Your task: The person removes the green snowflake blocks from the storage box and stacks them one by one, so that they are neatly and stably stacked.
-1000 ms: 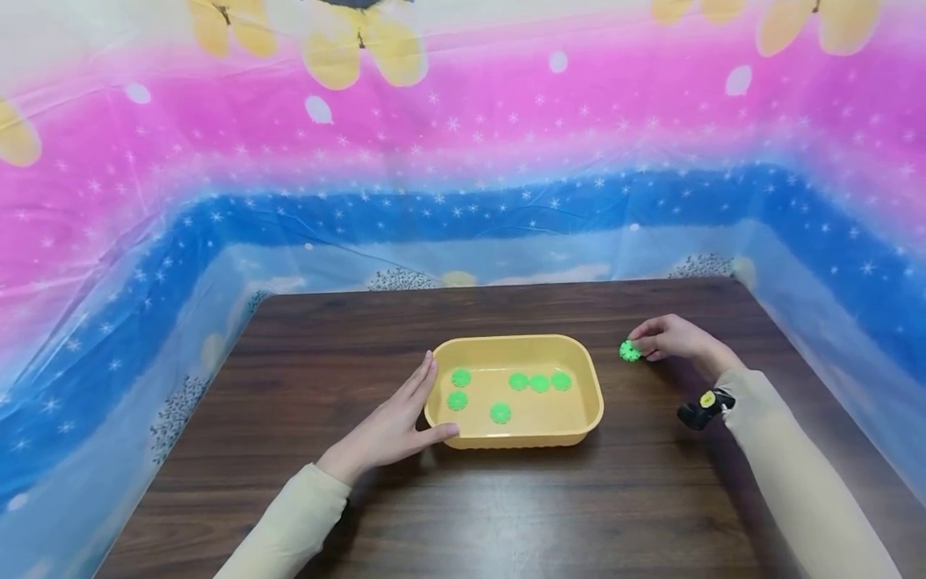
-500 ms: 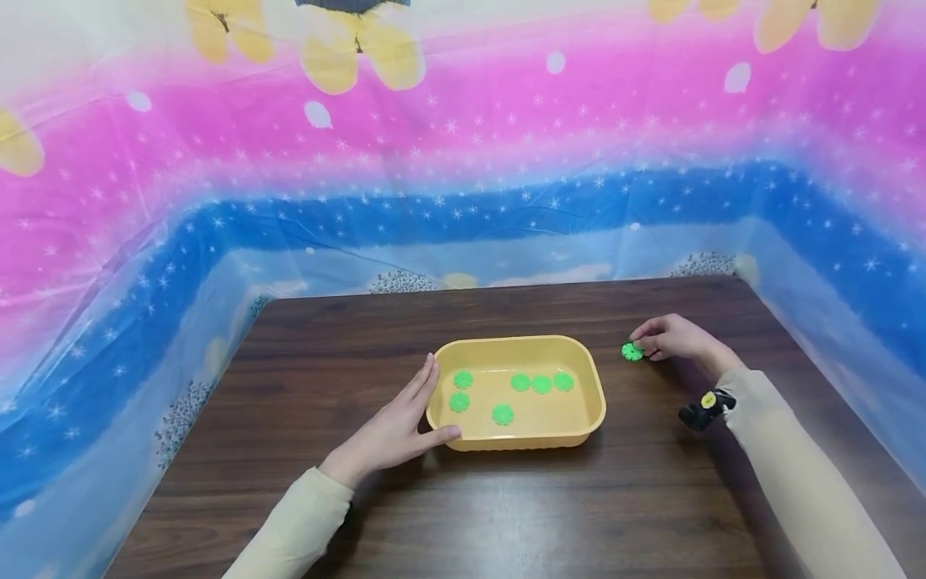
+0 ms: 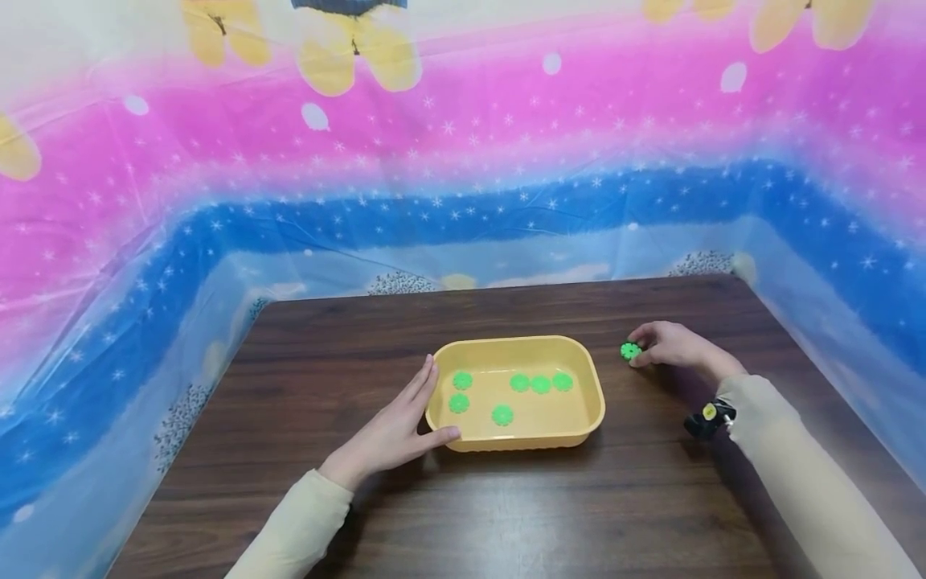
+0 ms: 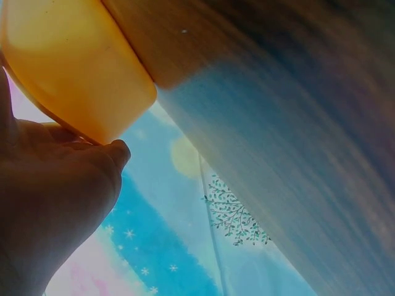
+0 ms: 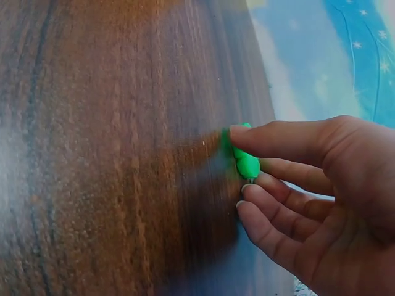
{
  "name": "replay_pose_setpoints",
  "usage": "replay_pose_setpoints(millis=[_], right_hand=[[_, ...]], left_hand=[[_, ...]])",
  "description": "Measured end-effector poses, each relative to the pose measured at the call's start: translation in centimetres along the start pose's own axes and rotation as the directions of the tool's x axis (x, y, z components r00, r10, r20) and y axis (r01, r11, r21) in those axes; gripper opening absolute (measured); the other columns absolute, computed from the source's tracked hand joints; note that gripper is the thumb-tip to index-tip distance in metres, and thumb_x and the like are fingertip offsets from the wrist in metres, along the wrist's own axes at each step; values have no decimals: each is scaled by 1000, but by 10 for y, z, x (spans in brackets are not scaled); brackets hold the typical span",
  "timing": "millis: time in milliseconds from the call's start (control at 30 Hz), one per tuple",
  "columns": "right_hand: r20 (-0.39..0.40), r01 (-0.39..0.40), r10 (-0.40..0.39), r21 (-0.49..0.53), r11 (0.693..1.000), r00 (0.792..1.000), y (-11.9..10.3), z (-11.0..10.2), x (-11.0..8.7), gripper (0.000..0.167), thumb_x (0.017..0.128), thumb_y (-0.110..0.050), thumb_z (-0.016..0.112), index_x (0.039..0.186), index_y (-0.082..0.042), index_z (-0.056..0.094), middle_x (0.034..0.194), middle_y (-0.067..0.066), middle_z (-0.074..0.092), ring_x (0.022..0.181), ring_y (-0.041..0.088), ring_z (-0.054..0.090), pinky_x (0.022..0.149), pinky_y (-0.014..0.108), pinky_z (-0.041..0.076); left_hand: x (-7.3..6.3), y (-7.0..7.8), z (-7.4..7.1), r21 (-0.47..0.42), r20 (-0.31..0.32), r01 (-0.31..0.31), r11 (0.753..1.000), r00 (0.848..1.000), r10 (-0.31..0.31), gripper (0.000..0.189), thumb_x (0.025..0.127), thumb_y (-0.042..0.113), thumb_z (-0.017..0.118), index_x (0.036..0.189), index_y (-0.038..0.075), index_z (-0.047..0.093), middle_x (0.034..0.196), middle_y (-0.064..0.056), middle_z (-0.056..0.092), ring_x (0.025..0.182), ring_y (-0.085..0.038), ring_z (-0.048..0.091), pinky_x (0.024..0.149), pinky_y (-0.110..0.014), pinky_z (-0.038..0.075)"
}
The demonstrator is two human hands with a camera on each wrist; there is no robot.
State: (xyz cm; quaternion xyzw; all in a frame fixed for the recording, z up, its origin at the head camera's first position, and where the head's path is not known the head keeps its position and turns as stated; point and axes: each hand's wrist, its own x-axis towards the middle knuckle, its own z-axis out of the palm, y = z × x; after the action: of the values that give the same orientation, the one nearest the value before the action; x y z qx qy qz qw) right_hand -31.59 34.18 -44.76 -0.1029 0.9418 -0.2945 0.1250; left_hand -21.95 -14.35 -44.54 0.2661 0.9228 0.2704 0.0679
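Note:
Resting on the corner of a yellow plastic tray (image 3: 542,426), my left hand (image 3: 391,426) has straight fingers along the tray's left end and the thumb on its near rim. In the left wrist view the tray's wall (image 4: 80,61) rises beside that hand (image 4: 62,179). To the right of the tray, my right hand (image 3: 673,346) pinches a green flower-shaped disc (image 3: 630,351) between thumb and fingers, close over the table. The right wrist view has the disc (image 5: 247,163) edge-on, partly hidden by the thumb. Several like discs (image 3: 502,415) lie flat inside the tray.
The dark wood table (image 3: 506,515) bears the tray near its middle. A pink and blue printed cloth (image 3: 448,161) hangs around the table's back and sides. A black strap device (image 3: 710,418) sits on the right wrist.
The right thumb has moved down along the near side of the green disc, and that hand has turned slightly. The left hand and the tray stay in place.

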Motion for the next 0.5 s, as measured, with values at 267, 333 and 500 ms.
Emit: replay_pose_setpoints(millis=[267, 333, 500], right_hand=[[-28, 22, -23, -47, 999, 999, 0, 1, 3, 49, 87, -20, 78, 122, 10, 62, 113, 26, 64, 91, 27, 63, 77, 41, 52], [-32, 18, -20, -53, 998, 999, -1, 2, 4, 48, 87, -20, 78, 122, 10, 62, 113, 25, 65, 92, 27, 63, 77, 41, 52], [-37, 4, -6, -63, 998, 999, -2, 2, 3, 47, 87, -19, 78, 121, 9, 63, 112, 23, 65, 92, 27, 63, 77, 40, 52]], left_hand=[[0, 0, 0, 2, 0, 5, 1000, 1000, -5, 109, 88, 74, 57, 163, 14, 5, 168, 5, -7, 153, -16, 9, 117, -47, 29], [0, 0, -1, 2, -1, 5, 1000, 1000, -5, 109, 88, 74, 57, 163, 14, 5, 168, 7, -7, 153, -16, 8, 117, -47, 28], [-1, -1, -1, 2, 1, 5, 1000, 1000, -5, 109, 88, 74, 57, 163, 14, 4, 167, 7, -8, 153, -16, 7, 118, -46, 28]])
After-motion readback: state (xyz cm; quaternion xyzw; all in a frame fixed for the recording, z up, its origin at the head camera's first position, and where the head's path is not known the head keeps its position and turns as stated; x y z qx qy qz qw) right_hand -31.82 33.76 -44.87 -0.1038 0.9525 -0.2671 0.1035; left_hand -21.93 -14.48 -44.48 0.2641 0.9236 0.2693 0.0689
